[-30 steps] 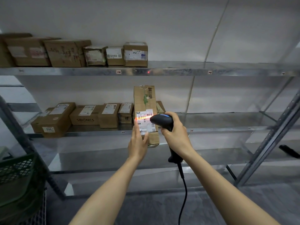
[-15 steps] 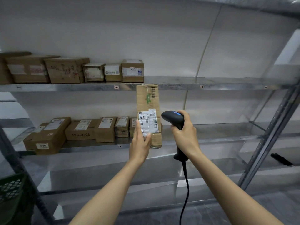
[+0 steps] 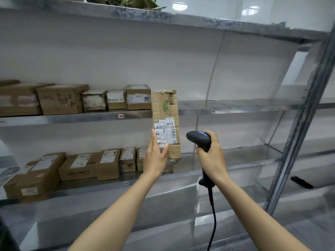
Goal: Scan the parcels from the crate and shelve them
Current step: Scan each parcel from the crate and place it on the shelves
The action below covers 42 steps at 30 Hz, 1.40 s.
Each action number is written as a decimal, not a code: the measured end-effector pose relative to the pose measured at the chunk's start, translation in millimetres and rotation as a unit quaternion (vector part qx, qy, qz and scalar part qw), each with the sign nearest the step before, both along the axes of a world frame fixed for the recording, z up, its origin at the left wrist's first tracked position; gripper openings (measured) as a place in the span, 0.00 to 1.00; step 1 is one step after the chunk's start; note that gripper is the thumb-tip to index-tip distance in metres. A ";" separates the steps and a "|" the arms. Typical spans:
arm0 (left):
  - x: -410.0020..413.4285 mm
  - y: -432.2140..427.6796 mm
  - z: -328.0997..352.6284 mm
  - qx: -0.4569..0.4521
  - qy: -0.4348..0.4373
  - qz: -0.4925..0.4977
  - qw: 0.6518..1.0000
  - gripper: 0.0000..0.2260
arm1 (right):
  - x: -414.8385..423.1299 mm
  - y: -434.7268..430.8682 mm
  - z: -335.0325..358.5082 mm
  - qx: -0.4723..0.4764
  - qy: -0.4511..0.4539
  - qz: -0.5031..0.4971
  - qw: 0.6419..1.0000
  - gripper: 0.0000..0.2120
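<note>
Head view puts our left hand (image 3: 155,158) low on a tall brown cardboard parcel (image 3: 165,107) — thumb pressed across the front, fingers straight up along its left edge, so the parcel is pinched upright in the air. Our right hand (image 3: 213,160) is wrapped round the grip of a black pistol-shaped barcode scanner (image 3: 198,138), just beside the parcel on its right and not touching it; the scanner's nose points left toward the parcel's lower half. A black cable (image 3: 213,211) hangs from the scanner's handle. We see a white shipping label (image 3: 166,130) on the parcel's front, partly under the thumb. The parcel's top stands in front of the edge of a grey metal shelf (image 3: 72,117) — right beside the end of a row of brown cardboard boxes (image 3: 94,99) standing there. Another row of labelled brown boxes (image 3: 90,167) sits on the shelf below, partly behind our left hand.
</note>
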<state>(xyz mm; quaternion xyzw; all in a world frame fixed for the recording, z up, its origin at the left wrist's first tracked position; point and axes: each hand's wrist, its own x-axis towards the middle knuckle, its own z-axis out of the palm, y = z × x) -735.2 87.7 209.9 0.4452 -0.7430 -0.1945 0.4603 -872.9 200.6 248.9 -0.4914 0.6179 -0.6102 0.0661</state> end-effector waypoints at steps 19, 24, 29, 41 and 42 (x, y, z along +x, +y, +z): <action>-71.5 -66.9 69.7 -0.014 -0.011 0.106 0.994 0.31 | -95.1 -84.7 19.0 0.018 0.035 0.071 0.997 0.23; -78.2 -72.0 86.7 -0.049 -0.011 0.123 0.991 0.28 | -106.1 -102.1 20.9 0.016 0.035 0.107 0.993 0.23; -82.5 -72.3 94.4 -0.064 -0.038 0.131 0.989 0.28 | -110.0 -111.9 20.8 0.009 0.023 0.113 0.993 0.23; -74.4 -78.0 104.2 0.067 -0.061 -0.001 0.996 0.56 | -113.2 -117.8 17.1 0.003 0.012 0.093 0.996 0.23; -73.5 -78.4 104.0 0.072 -0.065 -0.006 0.995 0.57 | -112.9 -117.8 16.7 0.004 0.012 0.093 0.996 0.23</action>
